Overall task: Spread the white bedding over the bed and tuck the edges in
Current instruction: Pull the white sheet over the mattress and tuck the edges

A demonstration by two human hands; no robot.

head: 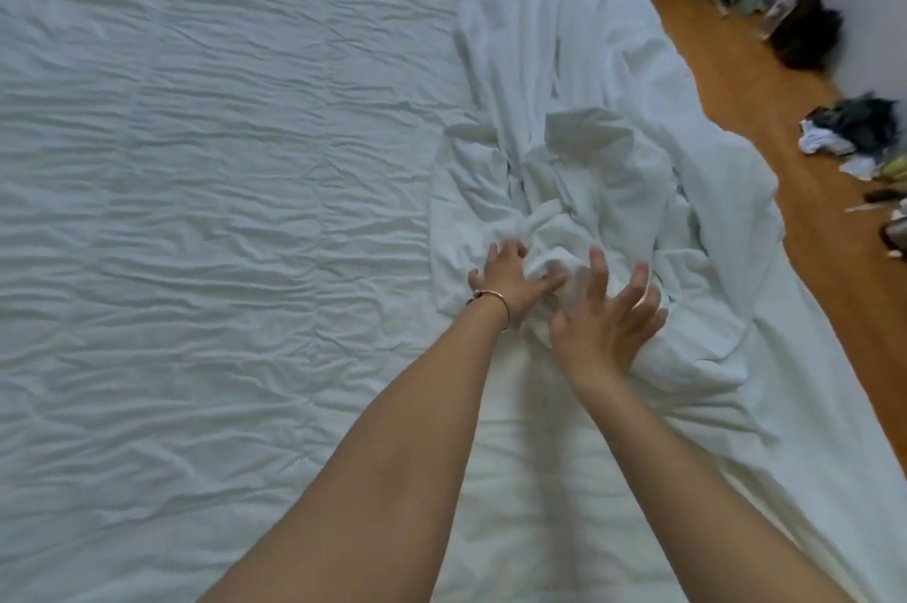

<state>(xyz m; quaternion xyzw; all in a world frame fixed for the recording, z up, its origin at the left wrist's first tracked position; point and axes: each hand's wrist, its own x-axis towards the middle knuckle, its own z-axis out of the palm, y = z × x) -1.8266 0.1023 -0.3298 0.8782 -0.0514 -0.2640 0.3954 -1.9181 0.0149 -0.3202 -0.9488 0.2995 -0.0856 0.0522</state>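
The crumpled white cotton bedding (579, 190) lies bunched directly ahead, running away along the bed's right edge — left hand (510, 281) nearer, fingers curling into a fold; right hand (606, 327) splayed open, holding nothing.

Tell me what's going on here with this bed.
A person is making the bed. Both hands are down on a bunched-up heap of white bedding near the bed's right side. The left hand, with a bracelet on its wrist, digs its fingers into the folds; the right hand has its fingers spread over the heap. The bedding is still crumpled, not spread or tucked. Clothes lie on the wooden floor.
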